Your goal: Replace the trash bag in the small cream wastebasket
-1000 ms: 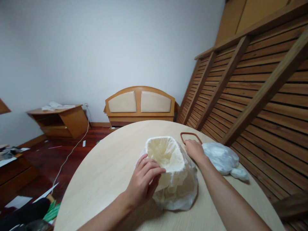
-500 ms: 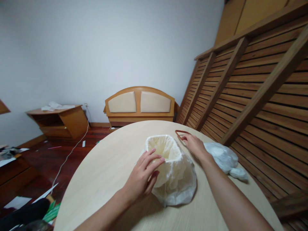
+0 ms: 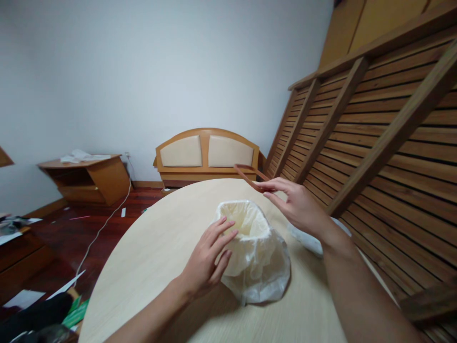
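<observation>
A white plastic bag (image 3: 262,271) covers an open-topped container on the round table, its edge folded out around the rim. My left hand (image 3: 210,252) rests against the left side of that rim, fingers apart, holding nothing. Above and to the right of the opening, my right hand (image 3: 294,202) pinches a thin brown ring (image 3: 246,176) between thumb and fingers. The ring is tilted and in the air, not touching the bag. Partly hidden behind my right wrist lies a bundle of white plastic (image 3: 307,240).
The round pale table (image 3: 150,257) fills the lower middle. A slatted wooden frame (image 3: 374,152) leans along the right. Behind are a padded headboard (image 3: 207,169) and, at left, a low cabinet (image 3: 107,183) with papers. A white cable (image 3: 98,233) crosses the floor.
My right hand has lifted the brown ring off the table, up and to the left. My left hand has shifted slightly left along the bag's rim.
</observation>
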`<state>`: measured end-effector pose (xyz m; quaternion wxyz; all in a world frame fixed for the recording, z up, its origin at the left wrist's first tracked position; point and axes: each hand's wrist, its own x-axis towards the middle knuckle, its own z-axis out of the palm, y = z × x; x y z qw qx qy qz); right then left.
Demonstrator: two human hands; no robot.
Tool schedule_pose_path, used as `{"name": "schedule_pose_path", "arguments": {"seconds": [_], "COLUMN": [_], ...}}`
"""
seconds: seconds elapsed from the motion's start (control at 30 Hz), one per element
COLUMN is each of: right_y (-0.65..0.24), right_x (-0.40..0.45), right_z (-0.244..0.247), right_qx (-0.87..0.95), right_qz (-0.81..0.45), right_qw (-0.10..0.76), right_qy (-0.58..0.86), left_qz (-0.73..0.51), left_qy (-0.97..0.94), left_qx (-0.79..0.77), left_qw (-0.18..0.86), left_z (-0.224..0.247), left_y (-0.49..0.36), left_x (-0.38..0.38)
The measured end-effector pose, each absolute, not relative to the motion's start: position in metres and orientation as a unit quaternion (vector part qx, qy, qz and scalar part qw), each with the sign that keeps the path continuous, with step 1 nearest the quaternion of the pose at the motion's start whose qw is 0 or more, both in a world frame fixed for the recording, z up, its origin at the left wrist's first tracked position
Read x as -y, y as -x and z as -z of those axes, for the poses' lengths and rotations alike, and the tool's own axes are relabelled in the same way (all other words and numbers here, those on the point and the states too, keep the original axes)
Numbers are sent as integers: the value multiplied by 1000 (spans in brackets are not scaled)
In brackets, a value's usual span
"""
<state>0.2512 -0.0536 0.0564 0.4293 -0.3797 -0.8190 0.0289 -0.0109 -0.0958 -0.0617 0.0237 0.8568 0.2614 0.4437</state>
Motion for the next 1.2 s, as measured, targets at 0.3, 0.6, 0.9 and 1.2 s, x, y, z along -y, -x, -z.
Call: {"name": "schedule_pose_path", "arguments": {"seconds": [0.3,0.6,0.9,1.2], "right_y": [-239,-228,-228,-229], "right_x": [85,94,96,95], "right_z": [-71,-73,-72,-73], "right_qx": [901,942,953,888], "right_qz": [-94,-143,-116,-124], "right_qw": [329,207,178,325], "right_qy": [266,221,216,299], "left_qz": [-624,-695,-655,-581], "left_qy": [-653,-591,-685,-779], "left_qx": [-378,-325,-275,-227], "left_qw": [204,247,161,65], "left_z": [65,62,76,67], "left_y": [16,14,26,24], "left_x": [84,79,68,79]}}
